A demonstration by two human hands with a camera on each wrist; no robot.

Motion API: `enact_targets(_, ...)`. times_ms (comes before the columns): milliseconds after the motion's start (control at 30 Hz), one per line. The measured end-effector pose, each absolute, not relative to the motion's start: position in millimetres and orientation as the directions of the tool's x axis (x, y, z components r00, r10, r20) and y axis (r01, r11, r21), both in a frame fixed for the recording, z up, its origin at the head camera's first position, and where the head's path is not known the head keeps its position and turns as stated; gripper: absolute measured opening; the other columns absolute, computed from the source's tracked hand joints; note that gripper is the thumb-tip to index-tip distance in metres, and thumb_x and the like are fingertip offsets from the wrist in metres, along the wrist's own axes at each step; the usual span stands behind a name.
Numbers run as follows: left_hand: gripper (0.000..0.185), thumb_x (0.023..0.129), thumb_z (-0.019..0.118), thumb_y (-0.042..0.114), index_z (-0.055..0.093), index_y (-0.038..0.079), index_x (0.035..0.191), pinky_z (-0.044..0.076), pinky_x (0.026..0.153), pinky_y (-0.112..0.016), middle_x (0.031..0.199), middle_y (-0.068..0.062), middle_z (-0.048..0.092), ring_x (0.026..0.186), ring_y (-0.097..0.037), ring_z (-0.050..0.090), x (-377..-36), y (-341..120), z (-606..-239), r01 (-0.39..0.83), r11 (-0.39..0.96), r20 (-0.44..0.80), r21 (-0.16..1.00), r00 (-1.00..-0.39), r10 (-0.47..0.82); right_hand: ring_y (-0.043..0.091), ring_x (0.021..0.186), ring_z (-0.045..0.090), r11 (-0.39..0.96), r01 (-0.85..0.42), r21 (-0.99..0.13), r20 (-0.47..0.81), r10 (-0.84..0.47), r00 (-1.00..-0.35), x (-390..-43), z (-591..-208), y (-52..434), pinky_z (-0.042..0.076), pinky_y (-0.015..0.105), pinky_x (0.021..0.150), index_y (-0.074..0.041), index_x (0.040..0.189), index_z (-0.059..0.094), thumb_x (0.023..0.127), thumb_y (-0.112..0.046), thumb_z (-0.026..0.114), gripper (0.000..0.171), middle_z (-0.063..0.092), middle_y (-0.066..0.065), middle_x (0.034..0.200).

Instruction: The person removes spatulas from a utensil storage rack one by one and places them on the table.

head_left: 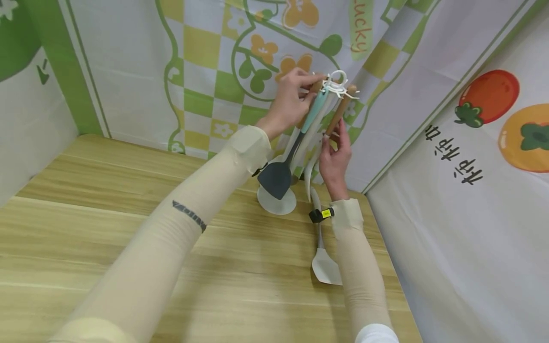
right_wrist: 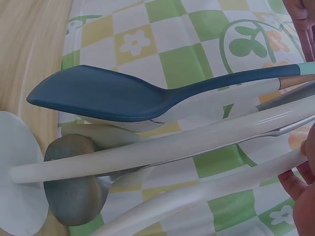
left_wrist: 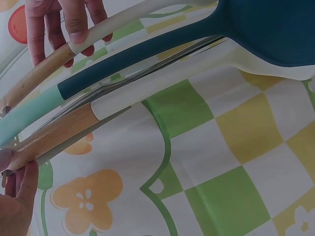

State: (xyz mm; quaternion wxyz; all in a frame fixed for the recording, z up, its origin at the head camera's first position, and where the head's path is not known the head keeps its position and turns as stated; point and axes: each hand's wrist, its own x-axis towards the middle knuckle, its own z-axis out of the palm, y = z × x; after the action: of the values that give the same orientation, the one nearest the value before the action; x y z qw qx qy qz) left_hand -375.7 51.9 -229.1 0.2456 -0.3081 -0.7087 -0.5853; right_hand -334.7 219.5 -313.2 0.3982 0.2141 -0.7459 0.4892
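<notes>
Above the desk (head_left: 214, 286), at the hooked top of the white rack (right_wrist: 157, 149), are a white utensil (right_wrist: 199, 189) and a second utensil (left_wrist: 147, 88), probably light, stiff and smooth-necked, so best held by their wooden handles (left_wrist: 39, 77), the right hand (head_left: 336, 164) pinching the first near its neck, the left hand (head_left: 291, 102) pinching the second's handle end.

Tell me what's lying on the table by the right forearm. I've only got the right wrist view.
Observer: Head view shows a pale-headed spatula on the table, partly hidden by the right sleeve.
Operator: What's the left hand doing? I just get a bit of it at the edge.
Observer: Left wrist view: it pinches a wooden handle near the end.
Operator: And the top of the stand?
Observer: Head view: a cluster of white hooks.
</notes>
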Motion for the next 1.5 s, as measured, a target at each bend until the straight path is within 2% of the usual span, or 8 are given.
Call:
enact_targets(233, 0.038, 0.097, 0.061, -0.007, 0.066, 0.003, 0.133, 0.056, 0.089, -0.015, 0.118, -0.018, 0.059, 0.106, -0.024, 0.065, -375.5, 52.3, -228.1, 0.728, 0.125, 0.712, 0.674, -0.686, 0.152, 0.050, 0.106, 0.062, 0.459, -0.701, -0.545, 0.811, 0.080, -0.579, -331.7, -310.2, 222.8, 0.063, 0.045, 0.086, 0.015, 0.147, 0.039, 0.096, 0.017, 0.051, 0.052, 0.053, 0.035, 0.131)
enact_targets(500, 0.038, 0.097, 0.061, -0.007, 0.066, 0.004, 0.133, 0.056, 0.090, -0.015, 0.117, -0.017, 0.060, 0.106, -0.024, 0.064, -375.6, 51.3, -229.2, 0.724, 0.123, 0.709, 0.678, -0.689, 0.148, 0.052, 0.107, 0.061, 0.480, -0.701, -0.528, 0.814, 0.049, -0.579, -330.2, -310.5, 225.2, 0.056, 0.012, 0.079, 0.014, 0.149, 0.037, 0.097, 0.017, 0.048, 0.053, 0.052, 0.035, 0.132)
enact_targets(600, 0.038, 0.097, 0.061, -0.006, 0.065, 0.003, 0.133, 0.056, 0.090, -0.015, 0.117, -0.017, 0.060, 0.106, -0.024, 0.065, -376.1, 51.9, -229.7, 0.725, 0.119, 0.710, 0.678, -0.688, 0.146, 0.049, 0.106, 0.061, 0.487, -0.691, -0.535, 0.809, 0.059, -0.584, -330.3, -310.5, 226.4, 0.057, 0.014, 0.079, 0.013, 0.149, 0.038, 0.098, 0.016, 0.048, 0.053, 0.053, 0.034, 0.132)
enact_targets(700, 0.037, 0.097, 0.061, -0.007, 0.065, 0.003, 0.133, 0.057, 0.089, -0.015, 0.117, -0.018, 0.060, 0.106, -0.024, 0.064, -376.9, 52.0, -229.4, 0.726, 0.116, 0.712, 0.678, -0.688, 0.141, 0.046, 0.105, 0.062, 0.492, -0.689, -0.532, 0.811, 0.061, -0.582, -330.7, -310.0, 226.9, 0.063, 0.035, 0.082, 0.012, 0.150, 0.037, 0.098, 0.016, 0.048, 0.053, 0.054, 0.035, 0.131)
enact_targets(833, 0.038, 0.097, 0.061, -0.007, 0.066, 0.004, 0.133, 0.057, 0.090, -0.016, 0.117, -0.017, 0.060, 0.106, -0.024, 0.064, -378.0, 51.5, -229.1, 0.726, 0.121, 0.713, 0.676, -0.687, 0.137, 0.039, 0.104, 0.063, 0.493, -0.691, -0.529, 0.813, 0.061, -0.579, -330.1, -308.8, 227.1, 0.060, 0.056, 0.081, 0.012, 0.150, 0.038, 0.098, 0.015, 0.048, 0.053, 0.055, 0.034, 0.130)
enact_targets(1067, 0.038, 0.098, 0.060, -0.006, 0.065, 0.004, 0.134, 0.056, 0.091, -0.015, 0.119, -0.017, 0.059, 0.108, -0.024, 0.063, -378.0, 52.4, -230.3, 0.720, 0.112, 0.706, 0.685, -0.694, 0.143, 0.044, 0.104, 0.062, 0.498, -0.675, -0.545, 0.805, 0.083, -0.588, -328.8, -309.4, 230.7, 0.063, 0.039, 0.081, 0.012, 0.150, 0.038, 0.098, 0.015, 0.049, 0.053, 0.056, 0.032, 0.129)
enact_targets(1367, 0.038, 0.098, 0.060, -0.007, 0.065, 0.004, 0.134, 0.056, 0.090, -0.015, 0.119, -0.017, 0.059, 0.107, -0.024, 0.063, -376.6, 52.3, -229.7, 0.719, 0.117, 0.705, 0.685, -0.695, 0.141, 0.045, 0.105, 0.061, 0.504, -0.677, -0.535, 0.811, 0.084, -0.579, -327.3, -309.2, 232.5, 0.063, 0.044, 0.083, 0.012, 0.150, 0.038, 0.097, 0.017, 0.049, 0.054, 0.056, 0.032, 0.128)
enact_targets(1500, 0.039, 0.097, 0.060, -0.007, 0.066, 0.005, 0.133, 0.056, 0.090, -0.015, 0.118, -0.017, 0.059, 0.107, -0.024, 0.063, -376.1, 52.6, -229.8, 0.719, 0.118, 0.706, 0.685, -0.695, 0.136, 0.041, 0.105, 0.062, 0.498, -0.678, -0.541, 0.810, 0.093, -0.578, -328.4, -309.9, 234.9, 0.063, 0.039, 0.084, 0.012, 0.150, 0.038, 0.096, 0.017, 0.049, 0.055, 0.057, 0.032, 0.129)
